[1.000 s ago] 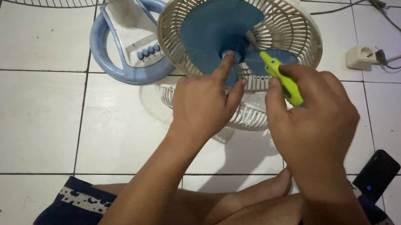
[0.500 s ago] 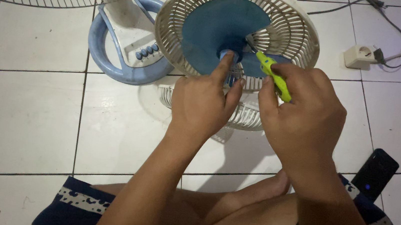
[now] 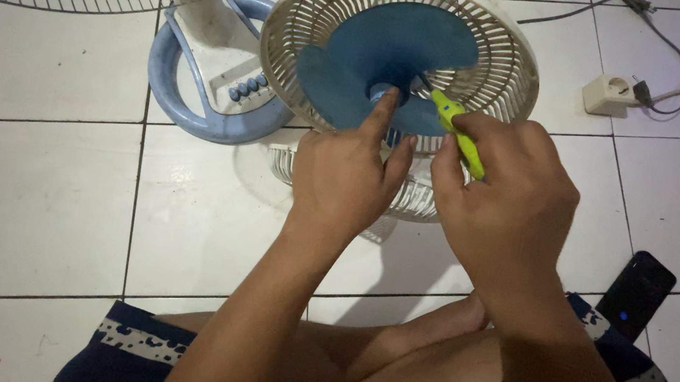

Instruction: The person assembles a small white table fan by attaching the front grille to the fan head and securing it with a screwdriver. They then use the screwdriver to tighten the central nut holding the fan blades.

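White floor tiles are spreading out under me as I am sitting cross-legged with the small fan tipped toward me. My left hand is reaching to twelve o'clock, its index fingertip pressing on the hub of the blue blade inside the white rear grille; the other fingers are curled loosely, gripping nothing. My right hand is closing tightly around a yellow-green screwdriver, whose tip is pointing toward ten o'clock and meeting the hub. At three o'clock a socket block is lying with a cord plugged in; at five o'clock a dark phone is resting. I am judging that the tip could slip off the hub if the blade turns under my finger, scratching the plastic or jabbing my fingertip.
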